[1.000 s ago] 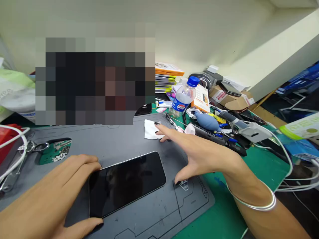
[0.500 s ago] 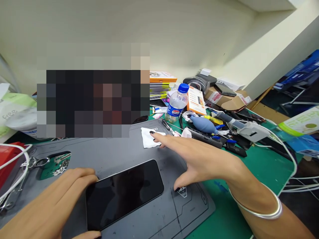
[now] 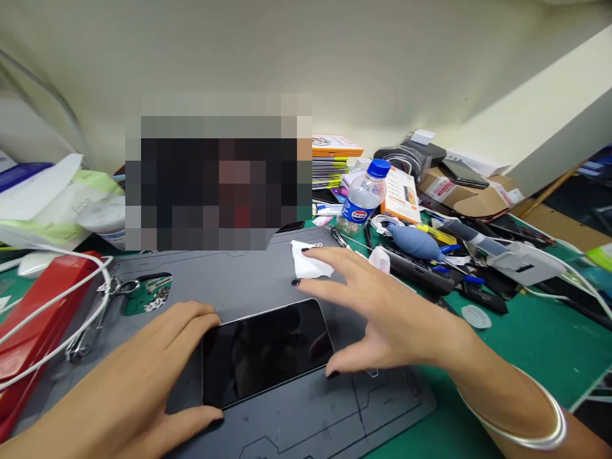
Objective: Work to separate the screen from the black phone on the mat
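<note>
Spanning the left end of a black phone [image 3: 268,357], the left hand [image 3: 148,357] grips it between fingers at the far edge and a thumb at the near edge. The right hand [image 3: 377,306] is open and holds nothing, its fingers and thumb spread; the thumb tip is just beside the phone's near right corner, and whether it touches cannot be told. A silver bangle [image 3: 540,427] circles the right wrist, to the right of the phone. Lying flat with its dark glass facing up, the phone rests on a gray mat [image 3: 248,274] printed with thin lines.

Just beyond the phone's far right corner lies a white cloth [image 3: 306,264], partly behind the right hand's fingers. To the left of the phone, past the left hand, are a ring-handled metal tool [image 3: 127,287], a red case [image 3: 48,331] and loops of white cable [image 3: 108,280]. Farther beyond the phone, to its right, stands a clear bottle with a blue cap [image 3: 361,197]; nearer the phone than the cardboard box [image 3: 482,197] lies a blue-gray rubber bulb [image 3: 415,241]. Well to the phone's right, a round translucent disc [image 3: 476,317] lies on the green tabletop [image 3: 549,357]. Directly beyond the phone, a pixelated block hides the background.
</note>
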Motion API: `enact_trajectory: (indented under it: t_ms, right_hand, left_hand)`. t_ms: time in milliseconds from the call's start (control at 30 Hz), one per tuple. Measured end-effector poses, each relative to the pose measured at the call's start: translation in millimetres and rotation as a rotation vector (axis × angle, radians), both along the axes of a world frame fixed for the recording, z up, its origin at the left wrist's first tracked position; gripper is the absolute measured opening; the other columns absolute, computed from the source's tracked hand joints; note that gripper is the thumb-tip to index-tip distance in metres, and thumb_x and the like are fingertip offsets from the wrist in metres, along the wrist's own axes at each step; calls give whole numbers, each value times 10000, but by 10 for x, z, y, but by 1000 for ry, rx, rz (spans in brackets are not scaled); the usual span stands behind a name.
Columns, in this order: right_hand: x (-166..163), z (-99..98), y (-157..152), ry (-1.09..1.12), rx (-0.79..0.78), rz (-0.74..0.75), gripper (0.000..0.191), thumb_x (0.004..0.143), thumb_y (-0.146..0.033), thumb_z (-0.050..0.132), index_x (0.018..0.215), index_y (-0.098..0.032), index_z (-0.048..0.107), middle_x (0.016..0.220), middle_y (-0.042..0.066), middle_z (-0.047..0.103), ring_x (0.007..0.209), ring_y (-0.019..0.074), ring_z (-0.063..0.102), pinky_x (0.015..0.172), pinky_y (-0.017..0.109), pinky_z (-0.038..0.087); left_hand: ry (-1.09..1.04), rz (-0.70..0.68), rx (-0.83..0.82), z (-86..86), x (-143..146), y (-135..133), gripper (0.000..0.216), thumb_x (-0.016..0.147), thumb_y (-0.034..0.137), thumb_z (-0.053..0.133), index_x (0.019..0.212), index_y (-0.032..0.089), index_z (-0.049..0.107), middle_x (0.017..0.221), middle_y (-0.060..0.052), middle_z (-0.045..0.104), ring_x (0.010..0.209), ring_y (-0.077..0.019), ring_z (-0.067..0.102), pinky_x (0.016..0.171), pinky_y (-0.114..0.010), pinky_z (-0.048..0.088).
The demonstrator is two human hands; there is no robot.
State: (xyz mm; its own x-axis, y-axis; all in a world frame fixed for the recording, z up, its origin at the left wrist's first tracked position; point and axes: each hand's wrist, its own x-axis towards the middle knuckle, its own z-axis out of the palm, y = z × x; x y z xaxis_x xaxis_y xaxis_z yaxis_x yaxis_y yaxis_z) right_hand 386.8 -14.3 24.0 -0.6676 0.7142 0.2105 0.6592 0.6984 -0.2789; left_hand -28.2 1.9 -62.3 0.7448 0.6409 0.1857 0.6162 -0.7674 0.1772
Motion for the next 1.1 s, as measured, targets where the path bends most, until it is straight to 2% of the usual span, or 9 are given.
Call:
enact_trajectory:
  t_ms: [167,333,467,600,667,733,867,1033,1100]
  right_hand:
    - [-480,-189,-126,-30,-85,116,874,875,-750,1016,1520,-206,786,1811,318,550,1771,560,419,1427,803,363]
    - [-677,-190,-182,-113,-121,101,749,936,-701,990,1505,-249,811,1859,287,521,1807,533,375,1440,807,335]
    - [-489,-58,-146,-112,-55,45,611,894,-638,1050,1360,-275,896,1795,251,620,1763,528,466,1411,788,413]
    - [-153,69,-36,-118,63,-17,282,902,-519,1069,930,-285,915,1627,173,787,1648,516,620,1349,789,500]
    - [0,101,40,-126,137,-89,408,908,-455,1065,688,-254,786,1481,146,866,1558,524,697,1307,812,527]
    - [108,109,108,-123,171,-138,489,905,-424,1063,625,-239,706,1382,150,895,1488,536,741,1244,827,569]
    - [173,82,169,-84,181,-123,391,978,-388,990,718,-244,736,1364,148,894,1432,486,780,1171,740,648]
    - [117,55,119,-20,161,-34,110,1083,-302,850,998,-241,884,1435,175,867,1490,413,753,1227,647,643]
    - [69,44,85,-8,134,18,117,1106,-299,818,1131,-276,930,1531,162,836,1548,377,720,1266,601,624]
  left_hand:
    - [-149,-24,-82,232,248,29,609,929,438,897,1465,311,638,1414,-103,789,1210,-339,822,973,-424,714]
    - [-175,-14,-76,192,308,52,708,833,329,921,1449,302,571,1414,-89,762,1220,-345,807,979,-463,694]
    - [-177,-12,-93,169,349,60,620,835,316,893,1391,265,623,1401,-117,768,1189,-363,809,937,-496,696]
    - [-161,6,-138,219,374,55,446,858,351,867,1261,228,718,1311,-123,793,1111,-361,818,895,-517,713]
    - [-148,22,-168,261,370,60,436,853,358,869,1241,202,748,1299,-145,800,1108,-382,824,897,-544,723]
    - [-131,22,-203,308,350,73,439,862,364,872,1248,181,767,1324,-174,804,1135,-408,831,908,-562,730]
    - [-87,-6,-269,364,291,108,440,956,415,851,1341,216,778,1396,-158,812,1217,-387,837,969,-512,737]
    - [-66,4,-298,361,287,122,501,962,456,848,1393,210,780,1467,-190,803,1291,-424,832,1005,-535,742]
    - [-72,2,-302,375,303,127,481,957,461,841,1364,209,794,1434,-185,816,1267,-420,838,1000,-539,742]
